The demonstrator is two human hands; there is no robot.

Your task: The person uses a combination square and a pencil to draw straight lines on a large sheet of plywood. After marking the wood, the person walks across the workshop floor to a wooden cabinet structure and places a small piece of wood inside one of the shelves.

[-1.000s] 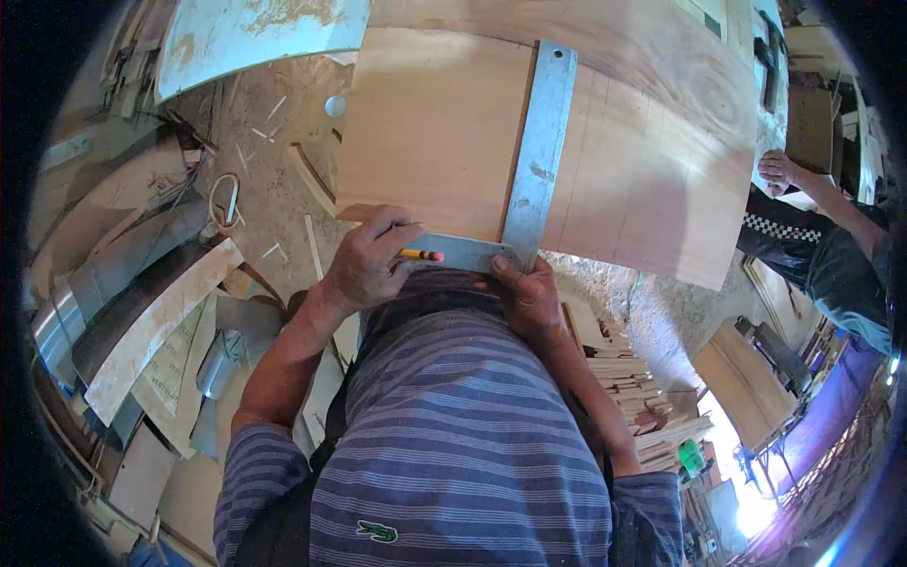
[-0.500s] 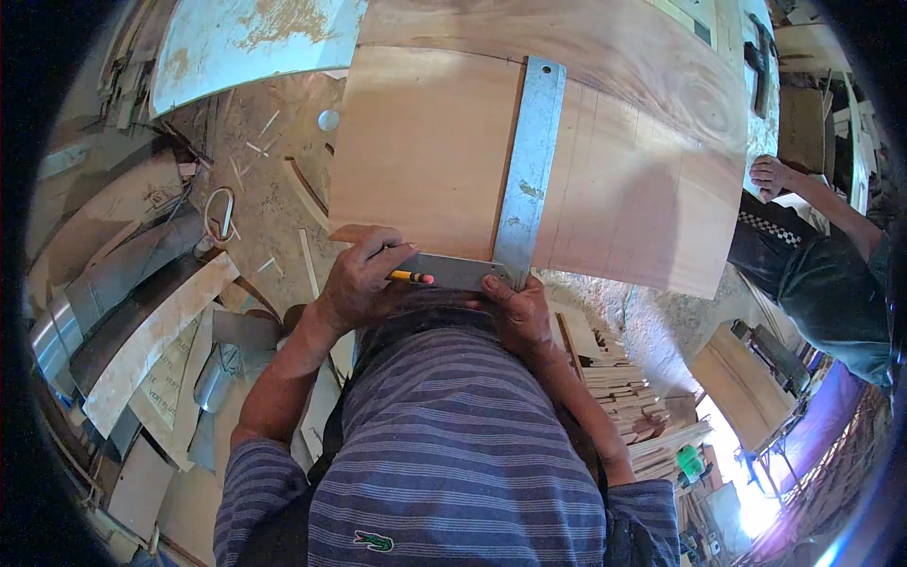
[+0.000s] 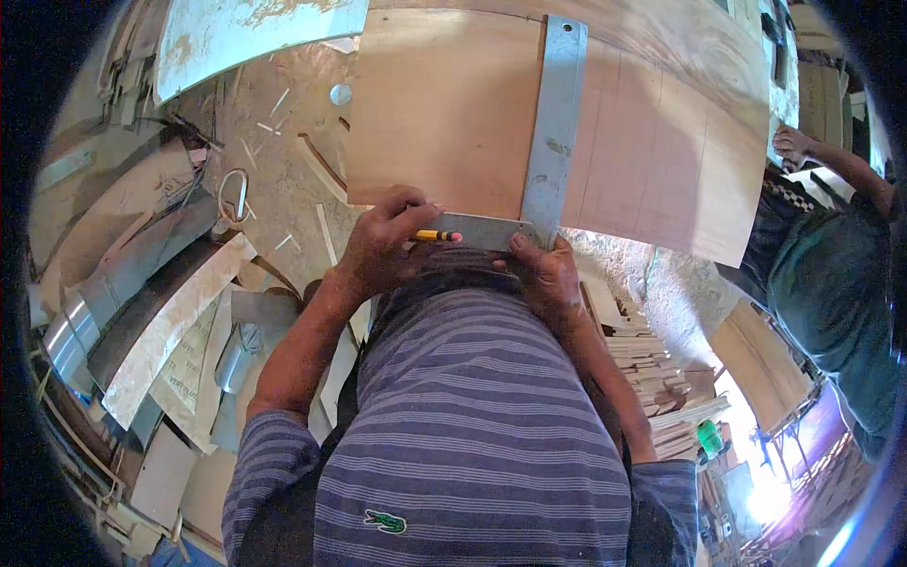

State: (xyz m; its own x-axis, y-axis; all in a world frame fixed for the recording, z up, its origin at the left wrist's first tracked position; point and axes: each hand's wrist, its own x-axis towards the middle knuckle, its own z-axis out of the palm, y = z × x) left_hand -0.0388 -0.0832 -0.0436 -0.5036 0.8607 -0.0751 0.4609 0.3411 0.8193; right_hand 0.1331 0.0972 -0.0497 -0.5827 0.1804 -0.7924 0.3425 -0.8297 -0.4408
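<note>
We kept left hand (image 3: 387,248) closed on pencil (image 3: 436,235), right hand (image 3: 546,274) pressing square (image 3: 551,142) flush against board (image 3: 444,113).

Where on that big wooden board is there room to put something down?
The wooden board is bare left of the metal square, and bare again right of it, toward the far corner. The near edge is crowded: the left hand with a yellow pencil and the right hand press there. The floor left holds scraps.
</note>
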